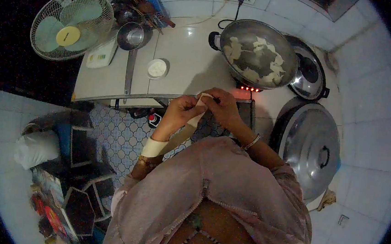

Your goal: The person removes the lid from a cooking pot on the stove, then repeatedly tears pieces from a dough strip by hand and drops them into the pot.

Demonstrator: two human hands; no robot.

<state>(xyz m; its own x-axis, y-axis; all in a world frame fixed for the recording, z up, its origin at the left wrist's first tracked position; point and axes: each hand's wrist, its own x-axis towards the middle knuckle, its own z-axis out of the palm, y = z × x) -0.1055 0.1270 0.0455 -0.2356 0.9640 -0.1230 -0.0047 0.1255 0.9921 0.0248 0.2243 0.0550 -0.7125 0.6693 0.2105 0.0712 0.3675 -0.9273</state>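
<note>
A long, pale strip of dough (154, 147) is draped over my left wrist and runs up to my fingers. My left hand (175, 116) is closed, pinching the strip near its upper end. Beside it, my right hand (224, 109) pinches the tip of the same strip, and the fingertips of both hands nearly meet. Both hands are above the counter's front edge, below and left of a wide pot (232, 35). Torn, flat dough pieces (277, 64) lie around the inside of this pot.
The pot sits on a cooker with red lights (249, 88). A pot lid (311, 80) and a large lidded pan (311, 145) stand right. Leftward are a small white bowl (157, 68), a long-handled saucepan (130, 66), a kitchen scale (100, 56) and a fan (69, 36).
</note>
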